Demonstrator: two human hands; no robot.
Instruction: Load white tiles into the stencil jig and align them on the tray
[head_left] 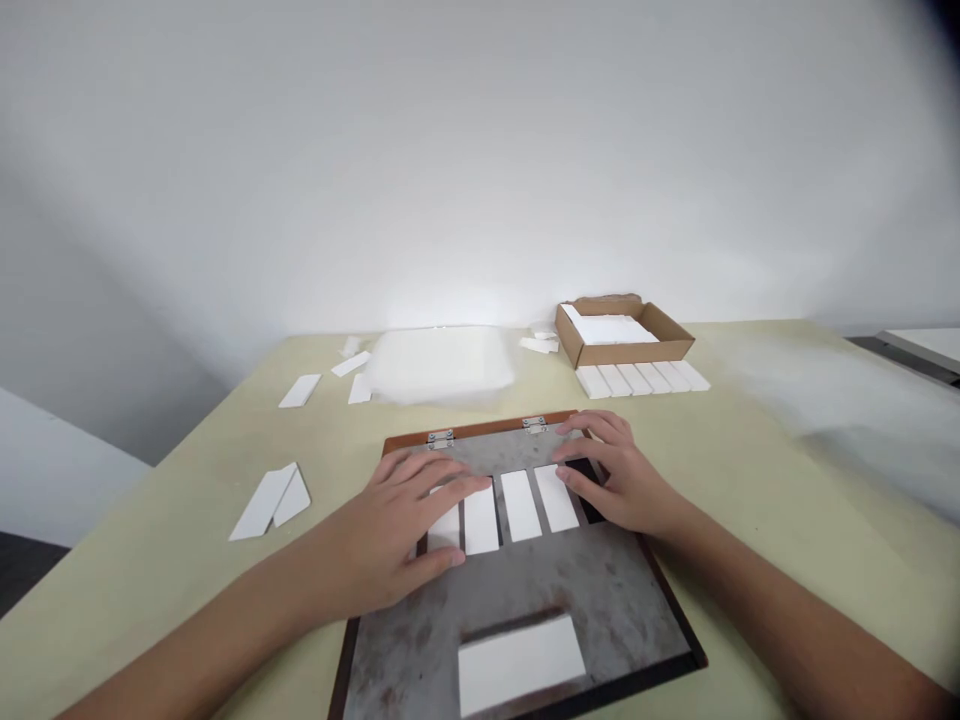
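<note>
Your left hand point(382, 535) lies with fingers spread across white strips point(520, 505) seated in slots of a hinged board point(525, 585); your right hand point(619, 475), fingers also spread, touches the nearest strip's far end (the slots keep them parallel). More strips point(641, 378) lie by a cardboard box point(622, 352).

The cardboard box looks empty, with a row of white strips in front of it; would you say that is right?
Not quite: the cardboard box is not empty; the head view shows white pieces inside it. The row of white strips does lie in front of it.
</note>
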